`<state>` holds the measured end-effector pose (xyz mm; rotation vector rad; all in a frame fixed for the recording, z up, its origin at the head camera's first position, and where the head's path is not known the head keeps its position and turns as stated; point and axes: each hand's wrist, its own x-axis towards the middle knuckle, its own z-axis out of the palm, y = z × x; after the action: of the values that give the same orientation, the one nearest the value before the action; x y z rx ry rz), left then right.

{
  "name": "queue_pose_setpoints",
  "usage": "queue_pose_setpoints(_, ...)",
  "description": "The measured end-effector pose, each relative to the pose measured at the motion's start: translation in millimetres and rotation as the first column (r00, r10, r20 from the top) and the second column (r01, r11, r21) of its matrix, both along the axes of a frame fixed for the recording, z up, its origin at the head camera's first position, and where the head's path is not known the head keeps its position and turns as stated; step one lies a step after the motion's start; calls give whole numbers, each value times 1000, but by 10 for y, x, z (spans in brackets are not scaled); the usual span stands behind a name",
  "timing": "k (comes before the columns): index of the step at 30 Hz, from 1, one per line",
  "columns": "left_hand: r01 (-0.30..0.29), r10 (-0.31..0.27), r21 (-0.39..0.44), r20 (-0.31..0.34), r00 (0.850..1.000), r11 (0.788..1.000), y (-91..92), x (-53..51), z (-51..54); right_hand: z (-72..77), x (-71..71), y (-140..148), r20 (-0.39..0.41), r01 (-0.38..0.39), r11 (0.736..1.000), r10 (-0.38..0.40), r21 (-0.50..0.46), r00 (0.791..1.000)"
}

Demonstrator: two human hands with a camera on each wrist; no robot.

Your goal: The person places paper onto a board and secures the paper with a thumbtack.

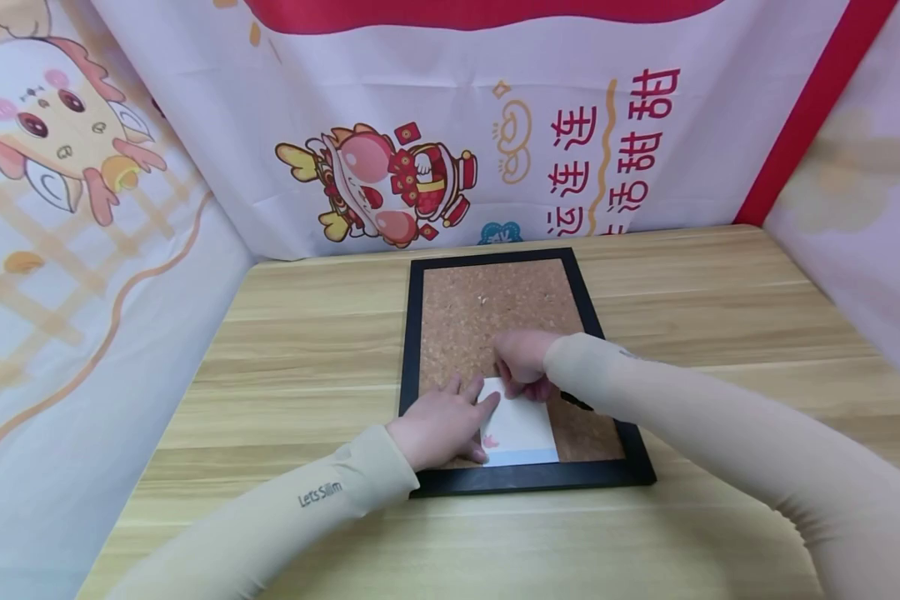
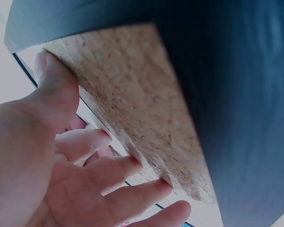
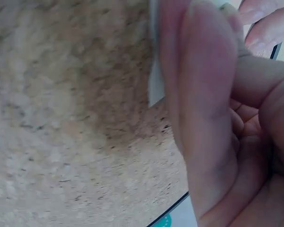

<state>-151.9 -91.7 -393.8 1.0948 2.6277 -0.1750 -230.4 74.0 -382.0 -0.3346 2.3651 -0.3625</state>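
Note:
A cork board (image 1: 457,329) in a black frame (image 1: 525,477) lies flat on the table. On its lower part is a white paper sheet (image 1: 527,427) with a small pink print and a pale blue strip along the bottom. My left hand (image 1: 438,423) rests with spread fingers on the sheet's left side and the cork. At the sheet's top edge, my right hand (image 1: 523,365) has its fingers curled. In the right wrist view, its thumb and index finger pinch a small thing (image 3: 226,6), mostly hidden, beside the sheet's edge (image 3: 156,87).
Small pale bits (image 1: 482,300) sit on the upper cork. Wood-grain table (image 1: 307,358) surrounds the board. Printed white cloths hang behind (image 1: 232,108) and at the left (image 1: 45,417) and right (image 1: 862,250).

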Motion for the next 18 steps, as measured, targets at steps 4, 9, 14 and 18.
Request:
queue_pose_setpoints(4,-13,13,0,11,1000,1000,-25,-37,5,-27,-44,25,-13,-10,999,9,-54,1000)
queue_pose_setpoints(9,3,-3,7,5,1000,1000,-41,-62,3,-84,-101,189,9,-40,976,43,-213,999)
queue_pose_setpoints(14,20,-20,-2,24,1000,1000,-83,-72,-31,-18,-103,413,-124,-111,944,75,-310,989)
queue_pose_setpoints(18,-1,-1,43,47,999,999,-174,-101,-35,101,-46,624,-519,-290,898,84,-332,851)
